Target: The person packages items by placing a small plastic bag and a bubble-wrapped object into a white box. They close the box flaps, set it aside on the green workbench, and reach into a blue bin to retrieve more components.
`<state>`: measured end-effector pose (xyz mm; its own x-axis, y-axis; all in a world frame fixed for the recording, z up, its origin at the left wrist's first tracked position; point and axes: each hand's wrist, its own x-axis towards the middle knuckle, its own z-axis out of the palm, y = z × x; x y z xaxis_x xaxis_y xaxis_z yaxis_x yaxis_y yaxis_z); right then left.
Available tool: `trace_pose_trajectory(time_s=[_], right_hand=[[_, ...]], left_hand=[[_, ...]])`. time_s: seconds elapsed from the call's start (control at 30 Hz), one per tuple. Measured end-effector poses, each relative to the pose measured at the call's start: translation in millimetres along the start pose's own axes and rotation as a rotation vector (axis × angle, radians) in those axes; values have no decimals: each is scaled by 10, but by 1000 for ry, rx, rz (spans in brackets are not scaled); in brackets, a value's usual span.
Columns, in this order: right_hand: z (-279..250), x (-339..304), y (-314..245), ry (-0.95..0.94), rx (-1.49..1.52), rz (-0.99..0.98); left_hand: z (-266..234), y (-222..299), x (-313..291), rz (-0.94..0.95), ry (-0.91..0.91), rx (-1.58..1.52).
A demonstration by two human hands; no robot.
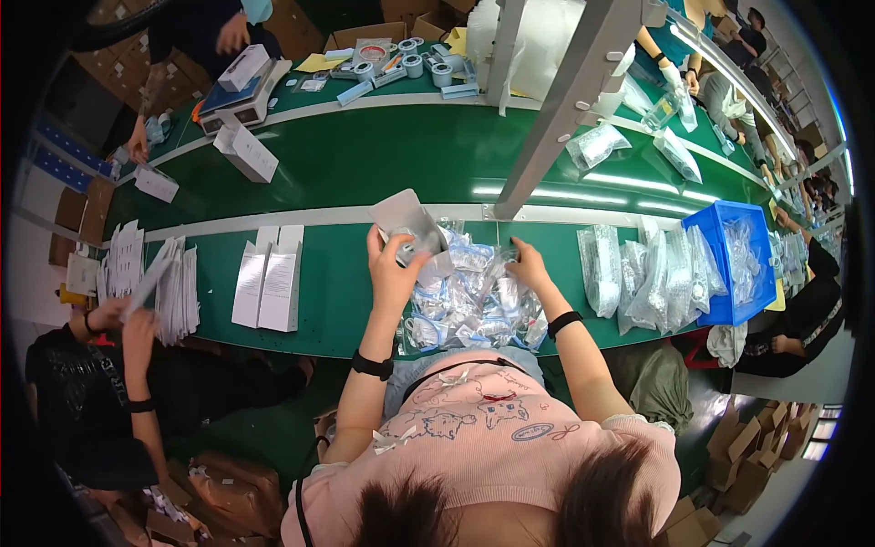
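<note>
A white cardboard box with its flap up is gripped in my left hand, tilted over the pile. Its inside faces me, and a greyish object shows there that I cannot make out. Below it, against my body, lies a heap of clear plastic bags holding white and blue items. My right hand is at the heap's right edge, fingers apart beside a clear bag. Whether its fingertips touch that bag is hard to tell.
Two white boxes stand to the left, beside stacked flat cartons and a co-worker's hands. Bubble-wrap pouches and a blue crate are on the right. A metal post rises ahead; across the bench sits a scale.
</note>
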<state>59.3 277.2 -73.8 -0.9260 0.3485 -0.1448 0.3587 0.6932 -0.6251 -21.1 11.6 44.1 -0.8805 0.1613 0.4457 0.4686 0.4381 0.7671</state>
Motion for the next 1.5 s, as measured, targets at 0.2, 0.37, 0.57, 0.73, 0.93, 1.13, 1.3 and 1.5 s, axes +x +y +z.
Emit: trace_pose_trajectory(time_s=[0.2, 0.37, 0.57, 0.73, 0.93, 1.13, 1.3, 1.5], right_hand=[[-617, -163, -565, 26, 153, -237], [-1071, -305, -1491, 148, 664, -462], [-708, -110, -1975, 91, 493, -910], [-508, -57, -2006, -57, -145, -1047], [-422, -179, -2035, 182, -219, -1057], [-306, -162, -1736, 208, -148, -1078], [-198, -67, -1890, 135, 193, -694], [71, 68, -1306, -339, 664, -596]], left_hand=[[-146, 58, 88, -279, -77, 11], [-116, -44, 175, -330, -86, -39], [1, -255, 227, -398, -78, -155], [-35, -405, 172, -361, -65, -352], [-27, -405, 105, -345, -40, -276], [10, -245, 29, -295, 44, -314], [-11, -168, 79, -267, 51, -275], [-14, -322, -29, -282, -79, -289]])
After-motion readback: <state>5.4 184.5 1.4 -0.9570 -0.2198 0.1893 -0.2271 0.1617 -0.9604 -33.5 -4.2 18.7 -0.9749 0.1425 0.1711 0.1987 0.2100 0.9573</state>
